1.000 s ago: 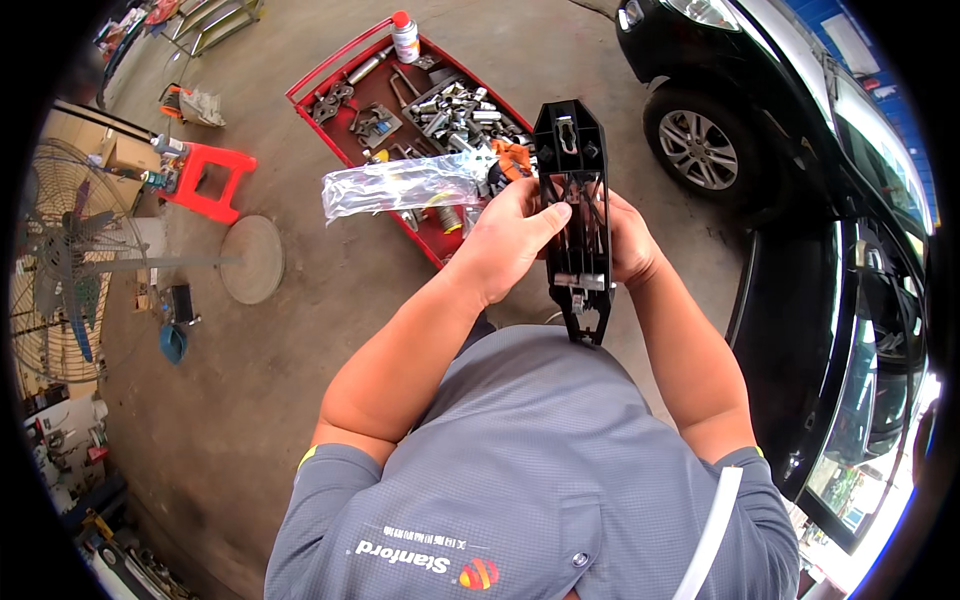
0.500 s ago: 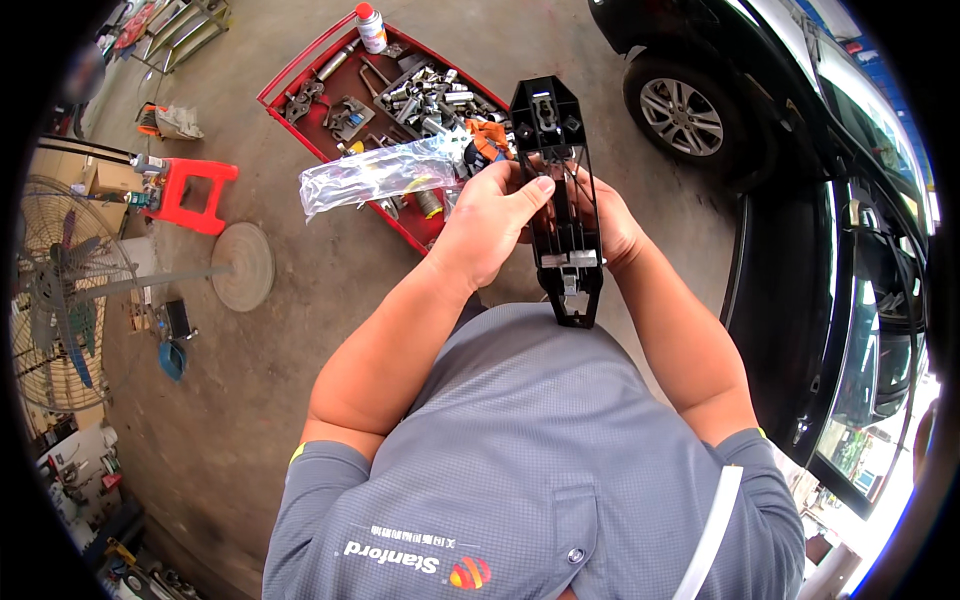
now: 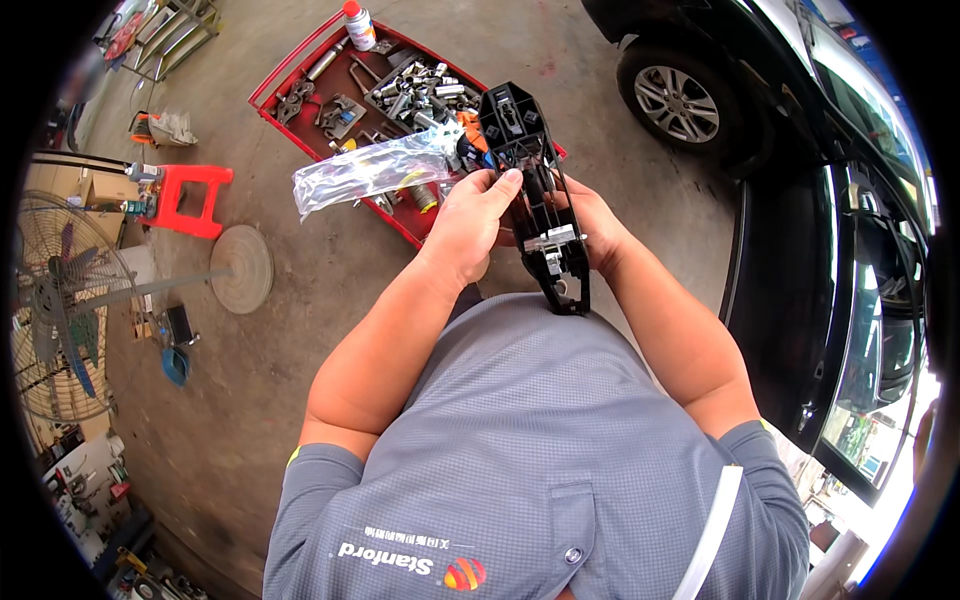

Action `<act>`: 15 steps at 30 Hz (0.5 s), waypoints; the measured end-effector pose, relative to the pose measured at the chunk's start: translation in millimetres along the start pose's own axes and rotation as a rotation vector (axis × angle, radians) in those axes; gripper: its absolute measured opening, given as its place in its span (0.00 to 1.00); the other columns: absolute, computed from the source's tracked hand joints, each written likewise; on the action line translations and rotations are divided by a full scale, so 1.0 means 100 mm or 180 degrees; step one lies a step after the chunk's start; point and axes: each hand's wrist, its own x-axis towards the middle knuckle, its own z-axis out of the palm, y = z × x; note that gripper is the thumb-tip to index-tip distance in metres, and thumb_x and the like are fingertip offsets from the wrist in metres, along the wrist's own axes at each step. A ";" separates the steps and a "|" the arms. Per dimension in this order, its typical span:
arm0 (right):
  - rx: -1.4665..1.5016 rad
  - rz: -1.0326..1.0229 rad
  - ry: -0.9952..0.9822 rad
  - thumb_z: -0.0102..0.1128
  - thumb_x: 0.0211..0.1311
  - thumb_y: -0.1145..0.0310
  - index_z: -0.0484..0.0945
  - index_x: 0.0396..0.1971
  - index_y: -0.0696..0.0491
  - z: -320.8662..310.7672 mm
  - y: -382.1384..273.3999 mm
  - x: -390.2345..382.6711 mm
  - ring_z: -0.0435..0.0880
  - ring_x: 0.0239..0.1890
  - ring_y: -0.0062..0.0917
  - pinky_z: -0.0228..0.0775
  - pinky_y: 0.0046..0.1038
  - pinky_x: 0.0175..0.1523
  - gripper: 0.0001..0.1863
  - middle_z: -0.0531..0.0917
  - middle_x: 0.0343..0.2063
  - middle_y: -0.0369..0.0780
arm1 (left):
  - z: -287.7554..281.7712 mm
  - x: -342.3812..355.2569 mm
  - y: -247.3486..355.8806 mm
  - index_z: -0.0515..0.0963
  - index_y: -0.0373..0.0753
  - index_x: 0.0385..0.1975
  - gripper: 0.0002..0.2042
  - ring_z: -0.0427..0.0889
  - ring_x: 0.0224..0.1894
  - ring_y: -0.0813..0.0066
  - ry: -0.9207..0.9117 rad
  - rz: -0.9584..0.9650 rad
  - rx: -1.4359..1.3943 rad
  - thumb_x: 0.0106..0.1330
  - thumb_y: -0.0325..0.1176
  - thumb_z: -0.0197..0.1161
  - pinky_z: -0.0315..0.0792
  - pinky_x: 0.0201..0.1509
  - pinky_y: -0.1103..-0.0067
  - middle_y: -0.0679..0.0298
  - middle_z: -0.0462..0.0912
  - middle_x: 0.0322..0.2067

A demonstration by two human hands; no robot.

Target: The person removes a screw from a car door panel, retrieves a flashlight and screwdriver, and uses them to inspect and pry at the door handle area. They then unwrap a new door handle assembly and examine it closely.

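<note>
The black part (image 3: pixel 535 195) is long and thin and made of plastic. It has many holes, ribs and little walls. It is held up in the air, almost standing on end, with its wide top far from the person and its thin end near the grey shirt. A small silver piece sits near its middle. The clear bag (image 3: pixel 370 172) is empty and crinkled. It sticks out flat to the left, and its right end meets the top of the black part.
</note>
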 end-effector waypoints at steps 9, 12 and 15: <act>-0.0462 0.0132 0.0227 0.57 0.67 0.73 0.73 0.59 0.56 0.18 -0.17 -0.10 0.87 0.37 0.26 0.84 0.31 0.41 0.20 0.85 0.42 0.44 | -0.07 0.03 -0.07 0.76 0.37 0.52 0.14 0.86 0.41 0.70 0.0191 -0.0224 -0.0362 0.79 0.39 0.52 0.83 0.45 0.68 0.62 0.86 0.43; -0.0773 0.0034 0.0275 0.54 0.66 0.75 0.72 0.59 0.58 0.28 -0.23 -0.16 0.86 0.37 0.24 0.82 0.29 0.42 0.21 0.84 0.42 0.44 | -0.16 0.08 -0.17 0.75 0.37 0.54 0.15 0.86 0.45 0.65 0.0071 -0.0205 -0.0838 0.80 0.39 0.49 0.81 0.50 0.64 0.60 0.85 0.46; -0.1023 -0.0078 0.0168 0.52 0.64 0.77 0.71 0.60 0.59 0.28 -0.22 -0.12 0.85 0.38 0.22 0.80 0.27 0.44 0.22 0.83 0.43 0.43 | -0.22 0.12 -0.26 0.74 0.36 0.56 0.16 0.84 0.48 0.61 -0.0072 -0.0177 -0.1251 0.80 0.39 0.46 0.79 0.55 0.62 0.58 0.83 0.49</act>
